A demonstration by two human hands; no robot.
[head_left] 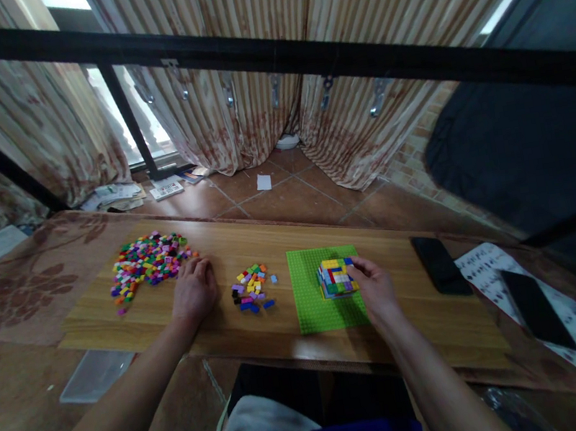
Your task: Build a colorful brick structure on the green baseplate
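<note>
I saw the brick block [334, 279] on the green baseplate [310, 310], left of my right fingers [363, 263] and touching their tips; pinched or not, I couldn't tell. My left fingers [190, 265] curled beside the brick pile [150, 259], any hold hidden.

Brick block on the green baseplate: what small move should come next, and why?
Probably a light press by the right hand on the brick block: its fingers are at the block's right side, and the green baseplate lies beneath.
</note>
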